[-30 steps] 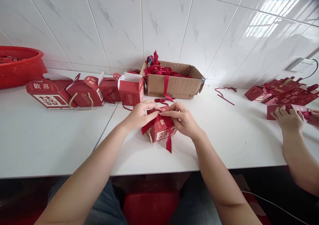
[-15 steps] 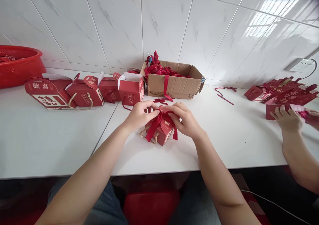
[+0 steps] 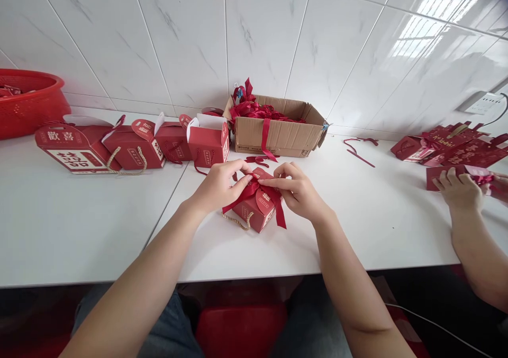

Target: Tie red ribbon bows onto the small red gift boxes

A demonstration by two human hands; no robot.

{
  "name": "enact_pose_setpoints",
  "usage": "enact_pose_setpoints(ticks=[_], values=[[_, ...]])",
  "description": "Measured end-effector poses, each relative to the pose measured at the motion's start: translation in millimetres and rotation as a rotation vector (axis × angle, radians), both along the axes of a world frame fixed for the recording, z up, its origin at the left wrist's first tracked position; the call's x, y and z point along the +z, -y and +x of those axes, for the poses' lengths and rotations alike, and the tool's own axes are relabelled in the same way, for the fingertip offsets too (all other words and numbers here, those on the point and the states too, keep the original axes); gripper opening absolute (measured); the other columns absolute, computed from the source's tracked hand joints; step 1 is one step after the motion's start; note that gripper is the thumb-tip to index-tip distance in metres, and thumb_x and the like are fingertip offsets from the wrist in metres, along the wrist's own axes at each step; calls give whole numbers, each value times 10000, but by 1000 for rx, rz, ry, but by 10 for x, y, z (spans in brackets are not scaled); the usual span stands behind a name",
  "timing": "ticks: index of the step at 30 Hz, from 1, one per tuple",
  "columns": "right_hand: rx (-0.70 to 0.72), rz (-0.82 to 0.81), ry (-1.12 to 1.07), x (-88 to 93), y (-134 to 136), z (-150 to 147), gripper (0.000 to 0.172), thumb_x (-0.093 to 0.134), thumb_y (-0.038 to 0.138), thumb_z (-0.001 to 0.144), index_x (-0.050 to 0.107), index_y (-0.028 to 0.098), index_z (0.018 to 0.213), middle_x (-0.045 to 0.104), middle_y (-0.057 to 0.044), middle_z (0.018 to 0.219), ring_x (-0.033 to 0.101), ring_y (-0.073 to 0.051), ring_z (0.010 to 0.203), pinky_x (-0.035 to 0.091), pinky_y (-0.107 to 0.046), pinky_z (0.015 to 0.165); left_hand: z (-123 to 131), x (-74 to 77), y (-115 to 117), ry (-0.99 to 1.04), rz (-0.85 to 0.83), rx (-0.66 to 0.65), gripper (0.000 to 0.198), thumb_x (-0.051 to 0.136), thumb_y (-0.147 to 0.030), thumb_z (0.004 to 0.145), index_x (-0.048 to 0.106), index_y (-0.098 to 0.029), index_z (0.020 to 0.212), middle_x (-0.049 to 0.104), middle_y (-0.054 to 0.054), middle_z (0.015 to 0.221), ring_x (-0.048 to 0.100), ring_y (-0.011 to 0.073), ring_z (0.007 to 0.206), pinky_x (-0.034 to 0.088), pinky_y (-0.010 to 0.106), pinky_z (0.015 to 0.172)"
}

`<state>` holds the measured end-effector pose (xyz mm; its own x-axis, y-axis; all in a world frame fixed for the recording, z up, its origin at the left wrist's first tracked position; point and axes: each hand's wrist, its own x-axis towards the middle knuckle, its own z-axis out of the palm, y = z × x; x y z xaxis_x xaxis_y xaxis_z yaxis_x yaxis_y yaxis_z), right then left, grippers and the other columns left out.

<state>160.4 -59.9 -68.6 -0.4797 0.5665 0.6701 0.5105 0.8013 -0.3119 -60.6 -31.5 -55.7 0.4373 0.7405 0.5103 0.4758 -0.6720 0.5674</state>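
Observation:
A small red gift box (image 3: 254, 213) with a rope handle sits on the white table (image 3: 79, 226) in front of me. A dark red ribbon (image 3: 273, 202) crosses its top, its ends hanging down at both sides. My left hand (image 3: 218, 186) pinches the ribbon at the left of the box top. From the right, my right hand (image 3: 299, 191) pinches the same ribbon, and the fingertips of both hands almost meet over the box.
An open cardboard box (image 3: 278, 130) full of red ribbons stands behind. Several red gift boxes (image 3: 135, 146) line the left, beside a red basket (image 3: 27, 101). At the right, another person's hand (image 3: 460, 189) works among flat red boxes (image 3: 448, 146).
The box was turned from its printed side to lie flat with the ribbon on top. My fingers shifted along the ribbon and its ends now hang lower.

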Motion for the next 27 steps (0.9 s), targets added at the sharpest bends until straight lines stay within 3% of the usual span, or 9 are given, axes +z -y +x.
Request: enact_pose_setpoints(ticks=[5, 11, 16, 23, 27], values=[[1, -87, -56, 35, 39, -48, 334, 405, 161, 968, 606, 234, 1225, 582, -84, 942, 562, -191, 872, 530, -377, 770, 10, 22, -12, 79, -137, -38, 202, 502, -263, 860, 682, -189, 910, 723, 46, 951, 662, 194, 858, 512, 282, 703], [-11, -144, -80, 50, 53, -40, 245, 486, 207, 949, 646, 206, 1135, 600, -86, 947, 585, -170, 821, 537, -324, 701, 25, 42, -4, 110, -105, -13, 238, 610, -380, 846, 705, -183, 751, 728, 65, 941, 665, 216, 894, 513, 296, 717], [11, -109, -56, 37, 41, -23, 281, 437, 193, 963, 674, 223, 1110, 575, -57, 842, 561, -160, 744, 513, -325, 661, 59, 49, 13, 141, -138, -40, 174, 628, -337, 846, 708, -189, 801, 735, 52, 950, 672, 201, 908, 528, 307, 801], [75, -56, 30, 47, 40, 21, 343, 399, 135, 962, 675, 238, 1136, 557, -53, 822, 530, -159, 723, 489, -338, 660, 67, 14, -14, 149, -120, 6, 164, 629, -315, 828, 685, -180, 754, 730, 51, 850, 667, 195, 814, 530, 303, 725], [109, -109, 61, 76, 59, 41, 374, 369, 110, 957, 633, 209, 1202, 567, -64, 865, 538, -161, 746, 483, -333, 677, 75, 7, -12, 157, -87, 18, 166, 629, -305, 823, 675, -174, 733, 721, 54, 835, 657, 189, 796, 515, 302, 714]])
